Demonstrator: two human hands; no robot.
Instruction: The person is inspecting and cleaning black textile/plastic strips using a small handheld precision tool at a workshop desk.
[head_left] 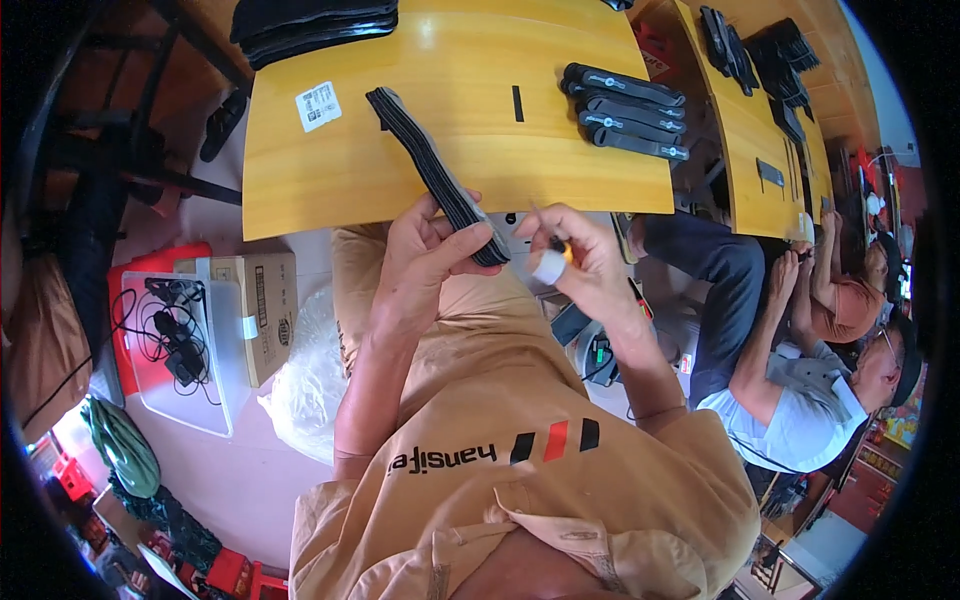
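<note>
My left hand is closed around the near end of a long, narrow bundle of black fabric strips. Layered edges show along the bundle's side, and its far end reaches out over the yellow table. Just to the right of that end, my right hand is raised with bent fingers, apart from the bundle. A white wrap circles one of its digits. Something small, dark and orange shows between the fingers; its kind I cannot make out.
Several dark grey bands lie stacked at the table's right. Black folded cloth is piled far left, near a white label. A plastic bin with cables and a cardboard box stand left. A co-worker sits right.
</note>
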